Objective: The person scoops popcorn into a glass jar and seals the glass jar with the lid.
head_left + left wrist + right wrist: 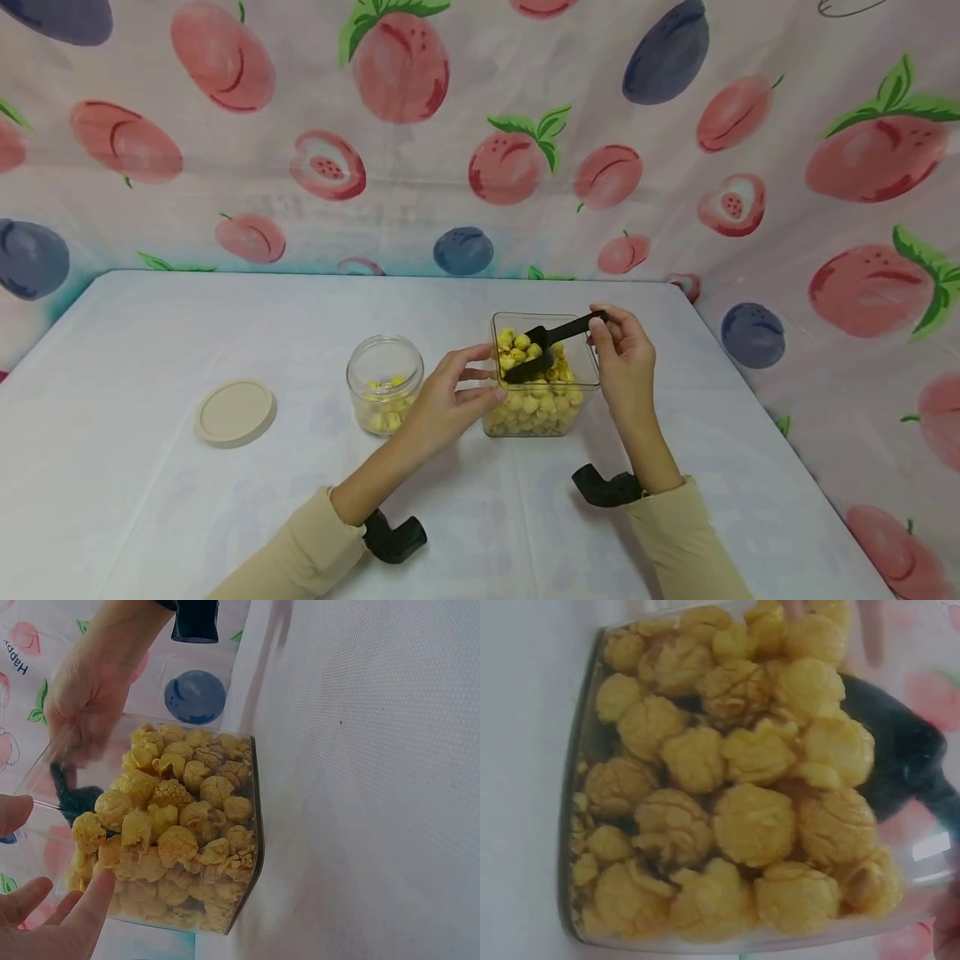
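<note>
White-covered bench (225,533) backed by a fruit-print cloth. Right hand (626,358), grip pinching the black scoop (543,346) handle, holds it loaded over the square clear tub (581,400) of yellow puffs. Left hand (446,404), fingers relaxed, touches the tub side, likely steadying it. Open jar (384,383) just left, its lid (235,412) lying apart.

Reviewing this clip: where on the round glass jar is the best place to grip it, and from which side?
Grip the round glass jar around its body just under the open mouth, coming from its left: the left hand crowds its right side, and the lid lies apart.
</note>
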`<state>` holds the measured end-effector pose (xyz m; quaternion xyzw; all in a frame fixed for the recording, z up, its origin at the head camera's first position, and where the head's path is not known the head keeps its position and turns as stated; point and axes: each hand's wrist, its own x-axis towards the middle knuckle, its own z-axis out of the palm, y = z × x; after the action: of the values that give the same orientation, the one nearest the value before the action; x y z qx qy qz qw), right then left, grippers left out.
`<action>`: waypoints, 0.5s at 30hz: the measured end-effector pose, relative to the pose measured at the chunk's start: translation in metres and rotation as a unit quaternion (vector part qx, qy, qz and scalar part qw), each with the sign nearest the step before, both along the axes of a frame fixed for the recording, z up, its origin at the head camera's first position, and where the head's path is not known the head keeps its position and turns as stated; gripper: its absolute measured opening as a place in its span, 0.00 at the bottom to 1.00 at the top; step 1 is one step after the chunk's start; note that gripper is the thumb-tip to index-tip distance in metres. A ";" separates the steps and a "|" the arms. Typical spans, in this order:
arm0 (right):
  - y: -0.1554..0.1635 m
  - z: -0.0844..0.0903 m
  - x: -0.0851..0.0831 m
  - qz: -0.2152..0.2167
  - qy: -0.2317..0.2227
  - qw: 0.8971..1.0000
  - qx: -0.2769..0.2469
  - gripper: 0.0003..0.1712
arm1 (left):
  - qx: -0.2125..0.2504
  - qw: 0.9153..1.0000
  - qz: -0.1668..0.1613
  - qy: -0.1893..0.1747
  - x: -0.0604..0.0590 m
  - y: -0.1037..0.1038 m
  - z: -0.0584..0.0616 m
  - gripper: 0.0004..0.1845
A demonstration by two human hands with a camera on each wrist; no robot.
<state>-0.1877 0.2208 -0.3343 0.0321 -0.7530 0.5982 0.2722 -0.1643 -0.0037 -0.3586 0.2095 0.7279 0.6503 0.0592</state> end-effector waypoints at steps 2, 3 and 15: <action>0.000 -0.001 0.000 0.013 0.000 1.000 0.002 0.15 | -0.001 1.000 0.001 0.000 0.000 0.000 0.000 0.31; 0.000 -0.001 0.000 0.015 0.001 1.000 0.000 0.15 | -0.001 1.000 0.002 0.000 0.000 0.000 0.000 0.31; 0.007 0.000 -0.005 0.006 -0.011 0.997 -0.079 0.13 | 0.004 1.000 0.002 -0.001 -0.001 0.001 -0.001 0.31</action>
<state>-0.1928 0.2278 -0.3345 0.0089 -0.7061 0.6577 0.2621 -0.1649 -0.0032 -0.3593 0.2074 0.7255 0.6536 0.0582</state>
